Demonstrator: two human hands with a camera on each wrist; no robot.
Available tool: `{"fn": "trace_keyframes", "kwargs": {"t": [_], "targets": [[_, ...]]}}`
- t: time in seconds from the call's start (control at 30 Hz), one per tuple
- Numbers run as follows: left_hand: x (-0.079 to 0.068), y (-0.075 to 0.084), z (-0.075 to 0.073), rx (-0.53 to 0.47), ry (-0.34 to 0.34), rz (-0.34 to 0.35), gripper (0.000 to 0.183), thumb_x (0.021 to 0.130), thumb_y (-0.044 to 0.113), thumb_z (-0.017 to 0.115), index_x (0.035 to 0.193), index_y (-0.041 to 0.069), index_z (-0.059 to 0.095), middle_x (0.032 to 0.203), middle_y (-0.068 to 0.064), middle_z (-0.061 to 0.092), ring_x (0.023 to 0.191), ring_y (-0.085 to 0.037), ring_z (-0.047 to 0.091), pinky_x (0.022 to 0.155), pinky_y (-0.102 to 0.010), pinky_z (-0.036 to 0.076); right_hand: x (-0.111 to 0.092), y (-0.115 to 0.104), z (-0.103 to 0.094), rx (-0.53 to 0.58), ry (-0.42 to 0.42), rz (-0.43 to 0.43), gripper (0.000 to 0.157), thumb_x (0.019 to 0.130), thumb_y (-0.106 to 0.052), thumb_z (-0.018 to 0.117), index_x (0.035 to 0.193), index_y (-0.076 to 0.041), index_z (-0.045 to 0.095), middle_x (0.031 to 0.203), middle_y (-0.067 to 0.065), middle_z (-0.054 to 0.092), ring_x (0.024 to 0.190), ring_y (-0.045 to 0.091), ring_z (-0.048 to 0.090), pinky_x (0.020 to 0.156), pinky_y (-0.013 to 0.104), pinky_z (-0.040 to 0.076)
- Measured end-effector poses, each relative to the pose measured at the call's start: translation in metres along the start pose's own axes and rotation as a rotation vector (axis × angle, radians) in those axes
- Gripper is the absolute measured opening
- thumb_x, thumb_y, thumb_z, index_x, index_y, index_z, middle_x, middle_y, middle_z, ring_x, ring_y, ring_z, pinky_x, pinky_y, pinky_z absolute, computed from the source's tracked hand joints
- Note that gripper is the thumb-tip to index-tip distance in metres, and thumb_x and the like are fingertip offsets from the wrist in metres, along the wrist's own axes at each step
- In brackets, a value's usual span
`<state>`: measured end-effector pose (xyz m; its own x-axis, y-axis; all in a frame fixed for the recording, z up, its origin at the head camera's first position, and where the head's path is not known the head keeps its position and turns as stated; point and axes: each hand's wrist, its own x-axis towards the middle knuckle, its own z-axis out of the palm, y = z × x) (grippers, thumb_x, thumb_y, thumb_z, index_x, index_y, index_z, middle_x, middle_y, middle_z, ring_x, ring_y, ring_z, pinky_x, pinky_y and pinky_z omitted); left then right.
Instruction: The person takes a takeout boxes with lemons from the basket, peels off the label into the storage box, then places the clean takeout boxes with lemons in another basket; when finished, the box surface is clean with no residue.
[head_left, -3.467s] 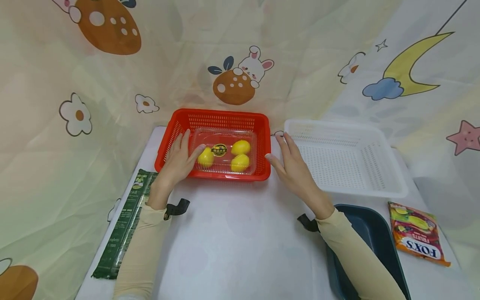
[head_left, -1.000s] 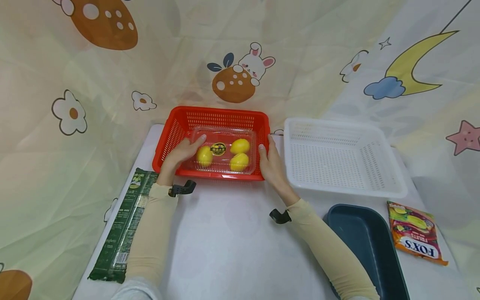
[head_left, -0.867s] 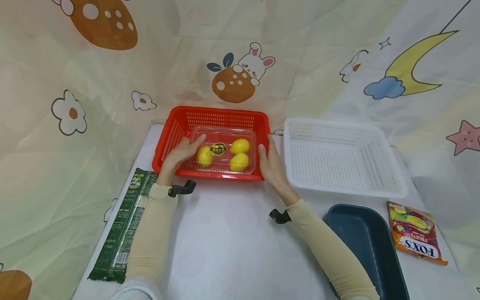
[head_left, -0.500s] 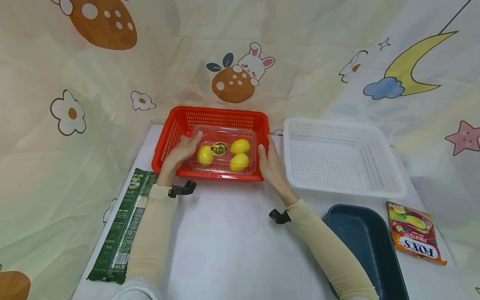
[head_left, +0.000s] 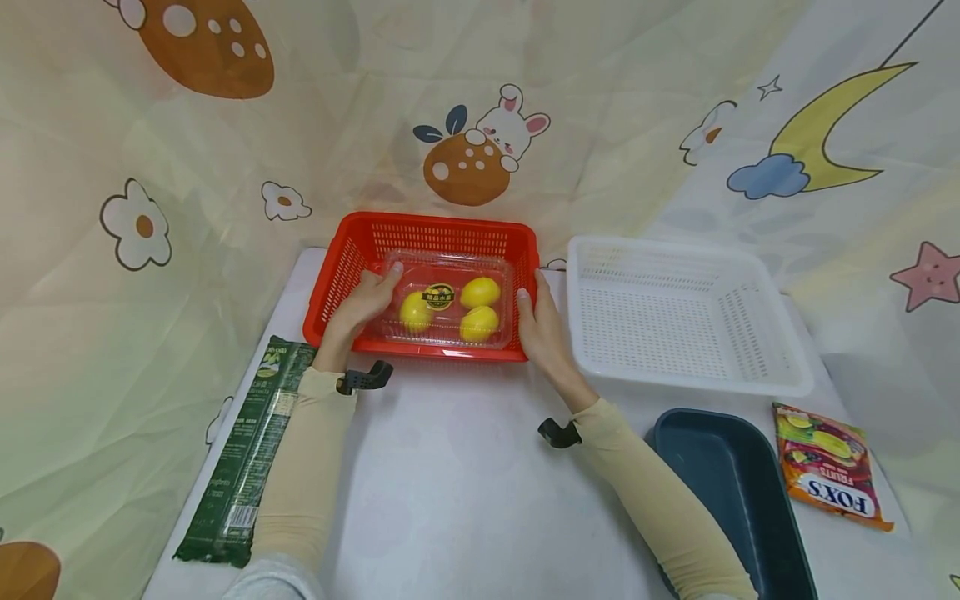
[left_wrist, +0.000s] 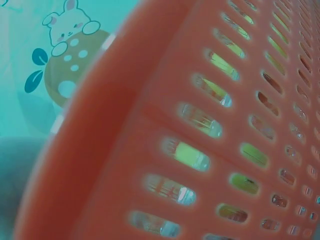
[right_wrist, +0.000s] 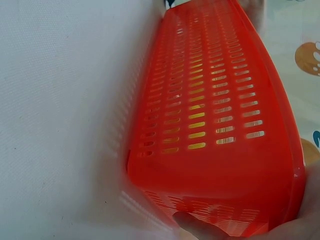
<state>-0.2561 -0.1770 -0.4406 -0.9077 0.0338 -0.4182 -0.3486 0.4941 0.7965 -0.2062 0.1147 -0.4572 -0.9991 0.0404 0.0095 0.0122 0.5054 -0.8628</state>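
A red slatted plastic basket [head_left: 450,355] stands at the table's far side, in the head view. Inside it lies a clear plastic fruit box [head_left: 438,297] with a black-and-gold label and 3 yellow lemons [head_left: 479,324]. My left hand [head_left: 363,302] reaches into the basket and holds the box's left end, thumb over the lid; its other fingers are mostly hidden. My right hand [head_left: 547,329] grips the basket's right end, thumb over the rim and fingers outside. In the right wrist view, fingers [right_wrist: 202,227] show at the basket's end. Slats fill the left wrist view.
A white basket [head_left: 690,387] stands right of the red one. Nearer on the right are a dark blue tray [head_left: 720,454] and a FOX'S candy bag [head_left: 832,467]. A long green packet [head_left: 247,467] lies along the table's left edge.
Both hands have come in to the red basket, the right now on its rim. Over the last second the fruit box's left end has shifted slightly, and the left lemon has rolled a little rightward.
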Motion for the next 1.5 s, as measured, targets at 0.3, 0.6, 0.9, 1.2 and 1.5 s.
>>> {"fn": "trace_keyframes", "kwargs": {"t": [0.3,0.6,0.9,1.2,1.5], "targets": [[-0.002,-0.002,0.0,-0.015,0.012,-0.025,0.082,0.103,0.058,0.039,0.157,0.004,0.009,0.133,-0.022,0.041,0.128,-0.039,0.043,0.115,-0.062,0.035,-0.001,-0.001,0.0,0.019,-0.004,0.0,0.065,0.109,-0.035,0.041,0.163,-0.013,0.013,0.169,0.008,0.023,0.155,0.028,0.025,0.123,0.05,0.025],[-0.002,-0.003,-0.004,-0.024,0.035,-0.028,0.086,0.103,0.061,0.038,0.158,0.003,0.006,0.134,-0.022,0.039,0.129,-0.038,0.041,0.115,-0.061,0.035,0.0,-0.001,0.002,0.028,-0.009,0.004,0.064,0.11,-0.034,0.04,0.164,-0.014,0.013,0.169,0.006,0.022,0.155,0.027,0.025,0.123,0.05,0.025],[-0.009,0.003,-0.013,-0.011,0.047,-0.007,0.099,0.098,0.07,0.037,0.162,0.006,-0.007,0.153,-0.022,0.03,0.137,-0.039,0.036,0.116,-0.066,0.029,-0.001,-0.002,0.002,0.033,-0.015,0.001,0.064,0.11,-0.035,0.04,0.164,-0.015,0.012,0.169,0.006,0.022,0.155,0.027,0.025,0.123,0.05,0.026],[-0.027,0.021,-0.022,0.017,0.074,0.012,0.091,0.101,0.067,0.035,0.16,0.005,0.003,0.133,-0.021,0.041,0.124,-0.034,0.044,0.111,-0.059,0.041,0.0,-0.001,0.001,0.012,-0.005,-0.013,0.065,0.11,-0.037,0.038,0.163,-0.012,0.013,0.169,0.007,0.022,0.155,0.028,0.025,0.124,0.05,0.025],[-0.048,0.032,-0.03,0.047,0.046,-0.007,0.102,0.1,0.069,0.034,0.159,0.006,-0.02,0.159,-0.024,0.024,0.143,-0.041,0.028,0.115,-0.068,0.029,0.001,0.002,0.0,0.006,-0.008,-0.001,0.066,0.109,-0.04,0.038,0.164,-0.014,0.012,0.168,0.007,0.023,0.154,0.028,0.026,0.123,0.05,0.027]]}}
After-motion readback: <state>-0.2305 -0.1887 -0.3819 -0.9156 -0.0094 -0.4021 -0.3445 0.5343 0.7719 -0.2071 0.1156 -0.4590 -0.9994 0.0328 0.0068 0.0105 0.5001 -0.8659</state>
